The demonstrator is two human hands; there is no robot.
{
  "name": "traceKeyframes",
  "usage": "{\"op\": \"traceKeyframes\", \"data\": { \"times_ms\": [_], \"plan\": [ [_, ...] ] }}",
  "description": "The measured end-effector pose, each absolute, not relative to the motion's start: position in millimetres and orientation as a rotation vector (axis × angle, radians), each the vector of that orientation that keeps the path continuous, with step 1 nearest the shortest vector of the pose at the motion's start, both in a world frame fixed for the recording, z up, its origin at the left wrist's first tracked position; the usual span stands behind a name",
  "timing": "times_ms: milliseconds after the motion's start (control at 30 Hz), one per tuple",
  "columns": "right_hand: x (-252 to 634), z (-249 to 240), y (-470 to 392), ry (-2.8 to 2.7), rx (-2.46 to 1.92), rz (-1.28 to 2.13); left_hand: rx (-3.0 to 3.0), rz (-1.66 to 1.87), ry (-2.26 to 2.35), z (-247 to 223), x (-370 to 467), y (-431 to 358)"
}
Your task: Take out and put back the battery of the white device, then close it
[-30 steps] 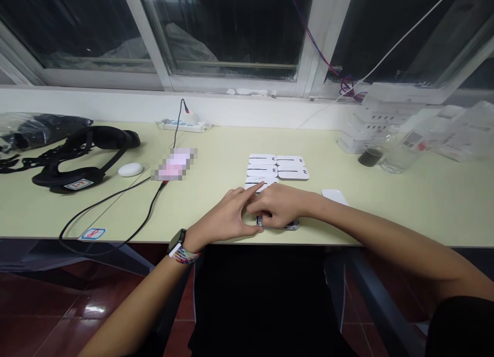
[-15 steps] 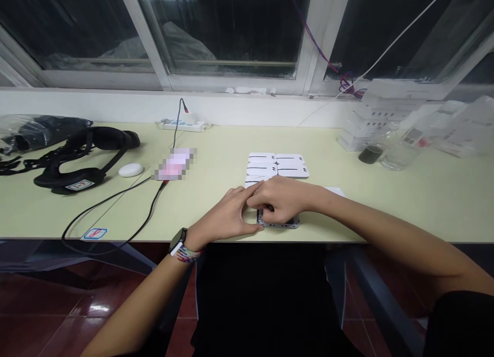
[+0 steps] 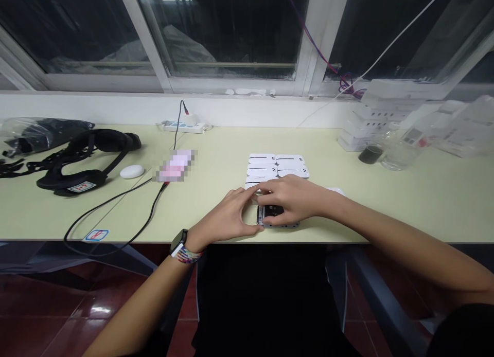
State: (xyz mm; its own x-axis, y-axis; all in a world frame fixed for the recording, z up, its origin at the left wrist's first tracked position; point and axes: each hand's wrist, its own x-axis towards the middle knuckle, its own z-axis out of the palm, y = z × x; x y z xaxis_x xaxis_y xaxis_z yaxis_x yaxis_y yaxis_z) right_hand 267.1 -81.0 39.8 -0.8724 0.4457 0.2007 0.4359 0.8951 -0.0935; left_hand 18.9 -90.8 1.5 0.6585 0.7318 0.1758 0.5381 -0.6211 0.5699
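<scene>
A small flat electronic device (image 3: pixel 260 215) with a pale casing lies near the table's front edge, its black battery-like block (image 3: pixel 273 211) facing up. My left hand (image 3: pixel 227 215) brackets the device's left end, thumb at the near corner and index finger at the far one. Over the device arches my right hand (image 3: pixel 295 200), thumb and fingers apart, covering much of its right side. Whether those fingertips touch the block is hard to make out. Just beyond both hands lie several white covers (image 3: pixel 292 165) with black marker lines, laid edge to edge. Another white piece (image 3: pixel 336 191) shows behind my right wrist.
On the left are a black headset (image 3: pixel 73 184), a round white case (image 3: pixel 131 172) and a blurred-out phone (image 3: pixel 175 165) on a cable. A power strip (image 3: pixel 185 126) sits by the wall. White boxes (image 3: pixel 370 120) and a clear bottle (image 3: pixel 397 154) stand at the back right.
My right hand has gone from a closed fist pressed on the device to spread, arched fingers, uncovering more of the black block. My left hand stays at the device's left end.
</scene>
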Motion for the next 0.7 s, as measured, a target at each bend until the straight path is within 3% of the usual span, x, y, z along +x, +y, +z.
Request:
{"op": "traceKeyframes", "data": {
  "times_ms": [167,367,700],
  "plan": [
    [289.3,52.9,-90.7,-2.799,-0.757,0.087,2.385,0.516,0.997,0.0,17.3,-90.5],
    [331.2,64.2,-103.6,-2.605,-0.94,0.389,2.36,0.515,0.986,2.1,18.2,-91.5],
    [384.6,14.0,-140.6,-2.261,-1.156,0.458,2.361,0.503,0.977,3.7,18.8,-92.0]
  ]
}}
